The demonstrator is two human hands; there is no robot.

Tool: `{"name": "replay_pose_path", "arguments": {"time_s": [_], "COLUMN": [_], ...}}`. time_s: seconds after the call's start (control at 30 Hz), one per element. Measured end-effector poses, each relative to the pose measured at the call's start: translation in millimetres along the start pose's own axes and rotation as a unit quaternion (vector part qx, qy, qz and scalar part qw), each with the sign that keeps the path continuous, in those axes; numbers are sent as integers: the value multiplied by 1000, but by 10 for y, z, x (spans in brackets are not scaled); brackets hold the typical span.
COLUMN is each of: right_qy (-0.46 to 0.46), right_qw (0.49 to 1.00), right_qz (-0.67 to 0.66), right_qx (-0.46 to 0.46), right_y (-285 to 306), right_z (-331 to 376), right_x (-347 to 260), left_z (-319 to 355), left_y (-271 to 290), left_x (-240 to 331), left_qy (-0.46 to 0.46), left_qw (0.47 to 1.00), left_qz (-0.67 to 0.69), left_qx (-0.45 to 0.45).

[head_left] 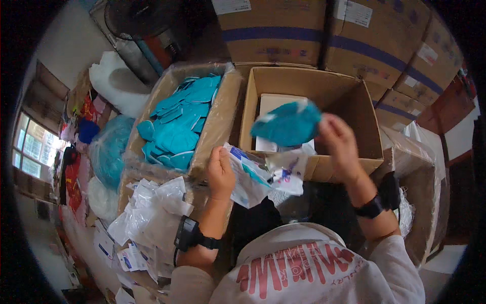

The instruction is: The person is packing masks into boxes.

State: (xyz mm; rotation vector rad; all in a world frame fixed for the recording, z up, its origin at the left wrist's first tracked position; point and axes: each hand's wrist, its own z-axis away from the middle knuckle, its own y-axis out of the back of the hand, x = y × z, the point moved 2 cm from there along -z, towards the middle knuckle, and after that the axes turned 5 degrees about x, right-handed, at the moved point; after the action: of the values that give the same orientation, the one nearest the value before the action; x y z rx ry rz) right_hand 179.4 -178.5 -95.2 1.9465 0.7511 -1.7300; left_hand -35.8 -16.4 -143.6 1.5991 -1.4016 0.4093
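Note:
My left hand (221, 169) is closed on the edge of a white and clear plastic packet (248, 182) with blue print, and a strip of teal shows at it. Up and to the right, my right hand (338, 144) pinches a teal folded face mask (286, 124), smeared by motion, above the open cardboard box (377, 116). Beside the first packet hangs another printed packet (287, 175); what holds it is not visible. Many similar teal face masks (179, 124) lie heaped in a plastic-lined carton (215, 134) at the left.
Loose clear packets (152, 207) fill a box near my left forearm. A white piece (268, 101) lies inside the open box. Tall stacked cartons (273, 30) line the back. A teal-filled plastic bag (109, 149) stands far left, and another open carton (417, 202) at right.

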Motion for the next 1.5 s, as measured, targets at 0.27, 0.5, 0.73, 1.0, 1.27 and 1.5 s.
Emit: {"name": "replay_pose_path", "arguments": {"time_s": [0.27,0.5,0.73,1.0,1.27,1.5], "right_qy": [-42,111,175,137,-69,-167], "right_qw": [977,857,850,894,978,976], "right_qz": [116,351,382,347,-194,-116], "right_qx": [-175,-362,-319,-248,13,83], "right_y": [232,-730,-866,-786,614,951], "right_z": [-303,290,370,208,-612,-428], "right_x": [-197,-15,43,171,42,433], "left_z": [-91,-39,68,129,133,432], "left_y": [67,48,65,158,1917,3343], "left_x": [62,248,211,-60,-1687,-1696], "left_qy": [-16,-72,-53,14,185,13], "left_qw": [1000,997,999,997,946,882], "left_qz": [2,-17,-10,-77,-137,-376], "left_qx": [17,9,-2,-7,226,283]}}
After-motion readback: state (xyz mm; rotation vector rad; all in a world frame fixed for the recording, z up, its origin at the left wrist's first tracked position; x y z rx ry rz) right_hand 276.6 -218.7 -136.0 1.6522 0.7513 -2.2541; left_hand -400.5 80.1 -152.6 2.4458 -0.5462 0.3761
